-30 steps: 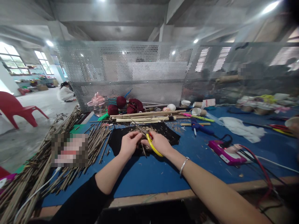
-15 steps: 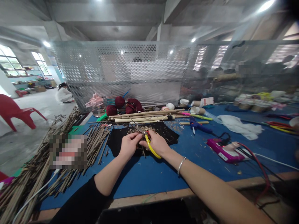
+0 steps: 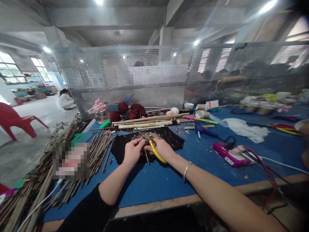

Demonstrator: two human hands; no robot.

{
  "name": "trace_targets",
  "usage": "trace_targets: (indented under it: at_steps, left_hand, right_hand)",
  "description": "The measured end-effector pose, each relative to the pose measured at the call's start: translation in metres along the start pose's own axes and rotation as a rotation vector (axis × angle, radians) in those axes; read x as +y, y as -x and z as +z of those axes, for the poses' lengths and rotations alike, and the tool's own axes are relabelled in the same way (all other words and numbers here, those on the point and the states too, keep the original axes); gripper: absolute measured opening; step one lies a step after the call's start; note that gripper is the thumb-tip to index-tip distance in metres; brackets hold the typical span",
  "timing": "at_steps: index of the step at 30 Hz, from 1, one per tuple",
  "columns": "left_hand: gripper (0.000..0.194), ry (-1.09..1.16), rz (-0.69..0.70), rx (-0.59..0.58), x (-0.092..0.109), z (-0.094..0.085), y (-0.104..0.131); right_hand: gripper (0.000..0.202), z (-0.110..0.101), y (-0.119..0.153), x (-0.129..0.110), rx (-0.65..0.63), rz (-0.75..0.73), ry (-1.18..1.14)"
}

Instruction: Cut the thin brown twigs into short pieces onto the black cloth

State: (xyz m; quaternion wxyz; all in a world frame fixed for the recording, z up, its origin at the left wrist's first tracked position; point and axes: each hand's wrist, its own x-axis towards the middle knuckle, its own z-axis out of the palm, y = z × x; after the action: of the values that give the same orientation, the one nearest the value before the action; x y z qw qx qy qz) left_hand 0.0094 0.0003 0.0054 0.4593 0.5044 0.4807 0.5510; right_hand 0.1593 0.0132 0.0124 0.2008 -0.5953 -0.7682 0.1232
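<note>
My right hand [image 3: 162, 149] is closed around yellow-handled scissors [image 3: 158, 154], whose blades point up and to the left. Just left of it, my left hand [image 3: 134, 149] pinches a thin twig [image 3: 147, 158]; its lower end sticks out below the fingers. The two hands nearly meet at the blades, so the exact spot where blades and twig touch is hidden. Underneath lies a black cloth [image 3: 177, 138], strewn with small wood cuttings [image 3: 154, 133]. A pile of dry twigs [image 3: 100, 151] lies to the left of the cloth.
Long sticks [image 3: 145, 125] and dark red yarn balls [image 3: 137, 111] lie behind the cloth. To the right are a blue glue gun [image 3: 205, 130], a purple power strip [image 3: 229, 156] with cords, and a white cloth [image 3: 246, 129]. A perforated screen [image 3: 120, 71] borders the back.
The twig's lower end has swung slightly left beneath my fingers. Both hands keep almost the same place and grip, while the whole view has shifted a little.
</note>
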Motion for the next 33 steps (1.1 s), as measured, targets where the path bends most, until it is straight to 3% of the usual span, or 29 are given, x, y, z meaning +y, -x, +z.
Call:
trace_targets:
  at_steps: [8,16,24,33]
  left_hand:
    - [0.035,0.071,-0.017,-0.051,0.0,0.0,-0.001]
    - [0.036,-0.023,0.016,-0.098,0.003,0.001,0.002]
    - [0.03,0.006,-0.041,-0.013,0.009,0.005,0.006]
    - [0.03,-0.089,-0.049,-0.028,0.01,0.004,0.004]
  right_hand:
    - [0.057,-0.005,0.003,-0.003,0.024,0.003,0.138]
    - [0.056,-0.006,0.005,-0.002,0.021,-0.058,0.019]
    - [0.056,-0.008,0.004,-0.002,-0.001,-0.098,-0.048]
    - [0.047,-0.01,0.005,-0.001,-0.059,-0.021,0.001]
